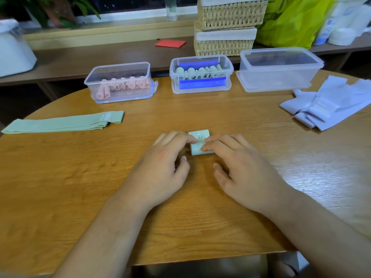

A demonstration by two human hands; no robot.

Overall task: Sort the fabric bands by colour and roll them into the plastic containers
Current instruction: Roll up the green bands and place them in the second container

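A rolled green band (198,143) lies on the wooden table (80,177) at the centre. My left hand (168,163) and my right hand (239,167) both press on it with their fingertips, one from each side. More green bands (64,123) lie flat at the left. A pile of pale lilac bands (329,103) sits at the right. Behind stand three clear containers: the left container (120,81) holds pink rolls, the middle container (200,74) with blue clips holds green rolls, and the right container (279,69) looks to hold nothing.
Behind the table runs a low shelf with two stacked wicker baskets (226,25), a red card (170,43), a yellow-green bag (291,21), a white tub (14,49) and a plant. The table's front edge is near my forearms.
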